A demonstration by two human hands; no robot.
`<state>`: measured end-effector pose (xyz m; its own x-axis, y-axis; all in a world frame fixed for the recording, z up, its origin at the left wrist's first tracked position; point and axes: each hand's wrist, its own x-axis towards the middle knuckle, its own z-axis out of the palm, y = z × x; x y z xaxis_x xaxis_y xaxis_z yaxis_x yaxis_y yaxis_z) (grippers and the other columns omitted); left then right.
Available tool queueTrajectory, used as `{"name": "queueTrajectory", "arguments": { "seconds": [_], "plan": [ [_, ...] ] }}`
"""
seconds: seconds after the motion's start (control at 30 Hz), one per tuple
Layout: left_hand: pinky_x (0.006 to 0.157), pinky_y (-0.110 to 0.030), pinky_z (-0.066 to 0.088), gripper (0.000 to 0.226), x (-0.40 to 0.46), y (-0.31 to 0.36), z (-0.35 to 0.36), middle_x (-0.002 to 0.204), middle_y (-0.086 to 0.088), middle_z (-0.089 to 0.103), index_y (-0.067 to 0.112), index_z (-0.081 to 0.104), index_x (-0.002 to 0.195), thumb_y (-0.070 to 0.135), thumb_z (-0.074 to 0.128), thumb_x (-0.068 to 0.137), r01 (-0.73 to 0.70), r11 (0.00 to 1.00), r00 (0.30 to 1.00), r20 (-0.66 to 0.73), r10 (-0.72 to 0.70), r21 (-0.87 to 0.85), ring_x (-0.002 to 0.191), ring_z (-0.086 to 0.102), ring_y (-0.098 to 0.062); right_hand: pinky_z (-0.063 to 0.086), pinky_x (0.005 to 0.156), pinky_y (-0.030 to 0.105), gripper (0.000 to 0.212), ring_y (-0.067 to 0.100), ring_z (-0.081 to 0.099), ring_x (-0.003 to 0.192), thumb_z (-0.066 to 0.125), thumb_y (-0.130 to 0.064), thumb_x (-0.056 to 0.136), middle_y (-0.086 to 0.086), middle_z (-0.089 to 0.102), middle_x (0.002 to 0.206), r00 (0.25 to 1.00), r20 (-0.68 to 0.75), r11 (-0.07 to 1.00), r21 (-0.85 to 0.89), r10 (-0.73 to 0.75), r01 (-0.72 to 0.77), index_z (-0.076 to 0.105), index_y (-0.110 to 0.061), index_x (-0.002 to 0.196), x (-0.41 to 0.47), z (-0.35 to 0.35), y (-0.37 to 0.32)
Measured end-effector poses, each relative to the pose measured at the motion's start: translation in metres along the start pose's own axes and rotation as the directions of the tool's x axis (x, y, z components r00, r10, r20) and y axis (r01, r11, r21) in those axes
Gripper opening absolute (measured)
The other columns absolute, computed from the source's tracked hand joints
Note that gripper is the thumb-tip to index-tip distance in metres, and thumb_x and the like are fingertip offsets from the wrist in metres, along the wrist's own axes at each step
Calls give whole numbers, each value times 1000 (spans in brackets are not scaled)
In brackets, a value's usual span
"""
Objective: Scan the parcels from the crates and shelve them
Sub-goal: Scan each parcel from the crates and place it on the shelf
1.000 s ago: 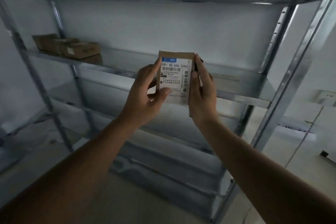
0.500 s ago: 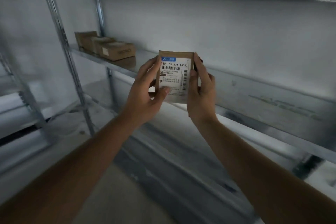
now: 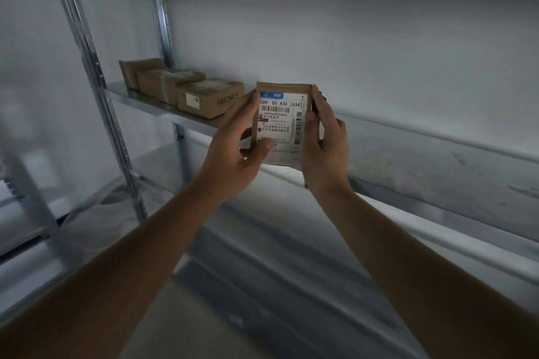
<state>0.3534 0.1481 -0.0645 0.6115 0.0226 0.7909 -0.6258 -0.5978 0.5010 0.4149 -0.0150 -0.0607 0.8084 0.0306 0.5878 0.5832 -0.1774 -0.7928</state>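
Labelled parcel [image 3: 281, 122] between both hands.

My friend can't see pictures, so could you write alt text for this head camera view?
Two bare hands, left hand and right hand, hold a small brown parcel upright, its white barcode label facing the camera, in front of a metal shelf. Three cardboard boxes sit on that shelf to the left.

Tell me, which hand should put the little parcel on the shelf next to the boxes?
Probably the left hand. It holds the parcel on the side nearer the boxes, which sit to the left on the shelf. The right hand is farther away.
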Motion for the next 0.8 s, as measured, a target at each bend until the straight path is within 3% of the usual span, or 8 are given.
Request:
{"name": "queueTrajectory", "arguments": {
  "seconds": [0.13, 0.3, 0.53, 0.67, 0.73, 0.8],
  "plan": [
    [105, -32, 57, 74, 25, -52, -43, 159, -6, 40, 5, 29, 163, 4, 67, 100, -26, 1000, 997, 71, 26, -6, 146, 46, -16, 59, 96, 40, 48, 22, 56, 128, 31, -45, 113, -9, 64, 128, 1000, -15, 996, -83, -28, 26, 41, -44, 160, 24, 61, 0],
    [107, -28, 54, 72, 56, -114, -74, 163, -6, 34, 12, 31, 164, 7, 66, 101, 49, 997, 990, 138, -40, -57, 149, 42, -18, 60, 97, 43, 50, 19, 56, 125, 34, -43, 111, -6, 64, 128, 996, -63, 992, -104, 58, -65, 44, -43, 159, 56, 121, -1],
    [113, -18, 44, 62, 105, -192, -82, 172, 3, 21, 11, 34, 163, 9, 59, 106, 189, 980, 954, 250, -167, -66, 156, 27, -9, 62, 96, 43, 42, 18, 58, 125, 38, -33, 114, -4, 61, 130, 982, -82, 983, -45, 172, -176, 48, -46, 153, 117, 184, 32],
    [95, -5, 46, 59, 133, -228, -78, 174, 7, 14, 15, 33, 163, 5, 52, 108, 317, 943, 900, 345, -265, -103, 122, 35, 33, 63, 92, 49, 40, 23, 62, 122, 40, -36, 108, -3, 66, 124, 953, -86, 957, 12, 290, -290, 55, -57, 138, 150, 216, 56],
    [88, -3, 47, 58, 147, -243, -76, 175, 6, 13, 15, 34, 163, 4, 50, 109, 357, 929, 873, 387, -297, -94, 108, 40, 38, 63, 91, 50, 39, 26, 62, 124, 40, -36, 105, -9, 70, 118, 942, -79, 945, 26, 327, -326, 57, -60, 130, 162, 226, 68],
    [82, -3, 48, 56, 161, -253, -76, 175, 6, 13, 17, 33, 163, 6, 48, 110, 389, 920, 844, 417, -336, -47, 102, 47, 30, 64, 87, 48, 36, 26, 64, 120, 40, -33, 106, -11, 72, 114, 932, -76, 935, 22, 355, -354, 59, -56, 126, 173, 231, 71]
  ]
}}
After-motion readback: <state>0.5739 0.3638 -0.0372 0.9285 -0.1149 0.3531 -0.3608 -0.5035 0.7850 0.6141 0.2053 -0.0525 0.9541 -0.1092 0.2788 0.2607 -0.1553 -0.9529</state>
